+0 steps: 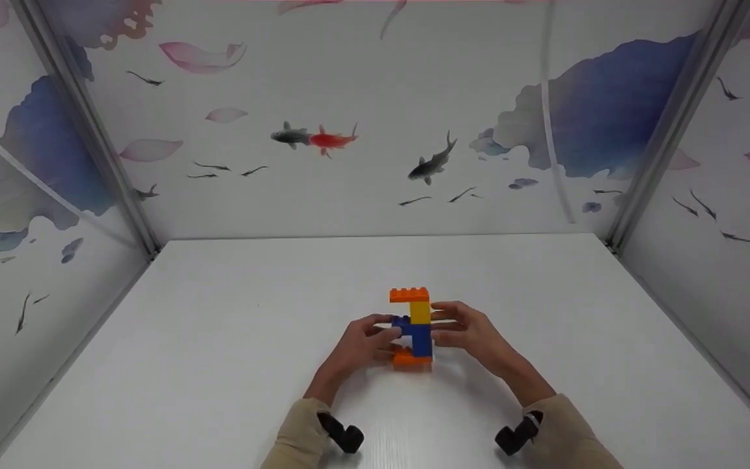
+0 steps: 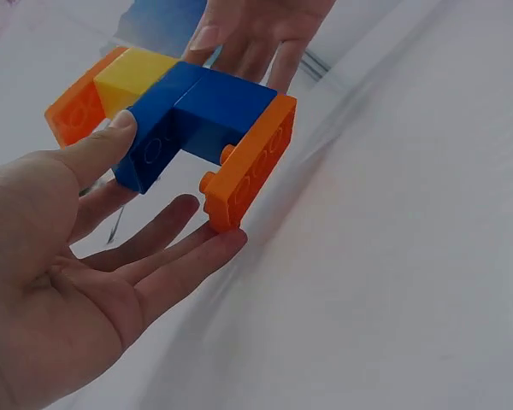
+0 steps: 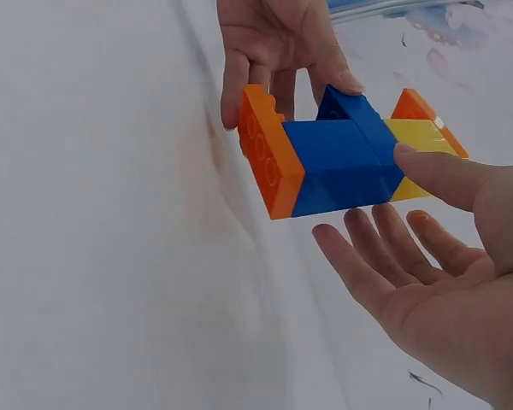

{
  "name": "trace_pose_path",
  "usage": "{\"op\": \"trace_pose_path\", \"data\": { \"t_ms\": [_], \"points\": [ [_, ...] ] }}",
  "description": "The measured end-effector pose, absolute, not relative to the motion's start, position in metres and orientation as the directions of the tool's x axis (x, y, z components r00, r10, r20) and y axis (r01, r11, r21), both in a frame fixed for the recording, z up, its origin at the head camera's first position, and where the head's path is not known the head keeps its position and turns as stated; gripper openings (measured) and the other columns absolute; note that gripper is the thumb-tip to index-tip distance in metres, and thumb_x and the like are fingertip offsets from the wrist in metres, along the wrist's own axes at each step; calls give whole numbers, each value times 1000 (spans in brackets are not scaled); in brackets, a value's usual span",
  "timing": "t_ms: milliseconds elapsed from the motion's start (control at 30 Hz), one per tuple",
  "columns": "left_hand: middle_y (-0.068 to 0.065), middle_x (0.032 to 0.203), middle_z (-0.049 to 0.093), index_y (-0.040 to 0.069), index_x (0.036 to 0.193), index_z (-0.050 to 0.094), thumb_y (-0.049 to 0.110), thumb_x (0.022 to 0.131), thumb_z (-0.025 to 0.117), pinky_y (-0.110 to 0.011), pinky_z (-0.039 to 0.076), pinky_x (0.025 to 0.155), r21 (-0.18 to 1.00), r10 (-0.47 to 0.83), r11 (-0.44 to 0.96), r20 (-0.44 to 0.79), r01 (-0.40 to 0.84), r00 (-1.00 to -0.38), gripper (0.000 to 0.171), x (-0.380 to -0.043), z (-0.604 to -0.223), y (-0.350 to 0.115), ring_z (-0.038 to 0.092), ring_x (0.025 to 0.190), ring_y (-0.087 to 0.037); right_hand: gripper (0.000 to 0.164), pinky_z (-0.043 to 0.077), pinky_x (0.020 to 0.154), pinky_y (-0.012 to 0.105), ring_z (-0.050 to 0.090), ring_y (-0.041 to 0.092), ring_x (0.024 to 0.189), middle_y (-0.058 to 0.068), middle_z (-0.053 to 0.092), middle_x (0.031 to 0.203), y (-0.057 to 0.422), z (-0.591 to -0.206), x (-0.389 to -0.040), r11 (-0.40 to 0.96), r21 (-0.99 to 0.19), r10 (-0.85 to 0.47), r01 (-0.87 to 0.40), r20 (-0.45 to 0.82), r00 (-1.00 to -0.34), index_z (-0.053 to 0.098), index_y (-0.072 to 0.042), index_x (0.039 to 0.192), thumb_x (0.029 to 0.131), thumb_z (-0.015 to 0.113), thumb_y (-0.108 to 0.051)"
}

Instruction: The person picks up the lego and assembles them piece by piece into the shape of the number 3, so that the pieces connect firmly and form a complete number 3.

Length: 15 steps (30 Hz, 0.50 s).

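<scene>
A small tower of toy building blocks [image 1: 421,340] stands upright between the two hands, an orange block at its top and bottom, with yellow and blue ones between. My left hand [image 1: 363,342] pinches the blue block [image 2: 150,141] that juts out at mid-height, thumb on one face and index finger beneath. Its other fingers reach to the bottom orange block [image 2: 252,162]. On the opposite side, my right hand [image 3: 462,248] has its thumb by the blue and yellow blocks [image 3: 419,141], its fingers spread and loosely bent alongside. Whether the tower touches the table cannot be told.
The white table [image 1: 251,293] spreads out around the hands. Behind it rises a white wall [image 1: 362,202] printed with fish and petals, and similar panels close both sides. Black devices [image 1: 342,435] are strapped at both wrists over beige sleeves.
</scene>
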<state>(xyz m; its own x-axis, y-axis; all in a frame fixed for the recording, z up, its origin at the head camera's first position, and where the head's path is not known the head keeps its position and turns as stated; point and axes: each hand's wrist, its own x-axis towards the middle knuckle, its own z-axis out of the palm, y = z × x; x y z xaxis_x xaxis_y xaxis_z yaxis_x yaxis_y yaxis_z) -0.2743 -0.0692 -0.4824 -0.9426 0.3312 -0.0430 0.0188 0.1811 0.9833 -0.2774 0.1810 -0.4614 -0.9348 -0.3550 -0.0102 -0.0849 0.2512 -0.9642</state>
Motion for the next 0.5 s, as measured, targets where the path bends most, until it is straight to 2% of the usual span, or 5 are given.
{"op": "trace_pose_path", "data": {
  "t_ms": [200, 500],
  "points": [
    [-13, 126, 69, 8, 144, 53, 44, 96, 63, -38, 58, 94, 988, 287, 157, -53, -7, -956, 61, -275, -485, -65, 71, 107, -24, 64, 55, 101, 40, 60, 33, 128, 15, 56, 142, 174, -470, -277, 202, -978, -305, -52, -12, -952, 48, -13, 145, 90, 75, -29],
    [-10, 126, 70, 9, 138, 61, 37, 98, 62, -36, 60, 88, 981, 132, 185, -81, -56, -988, 49, -273, -484, -54, 68, 109, -21, 59, 57, 97, 37, 62, 31, 125, 14, 59, 140, 169, -479, -279, 187, -982, -213, 8, -49, -976, 51, -16, 145, 91, 74, -25]
  ]
}}
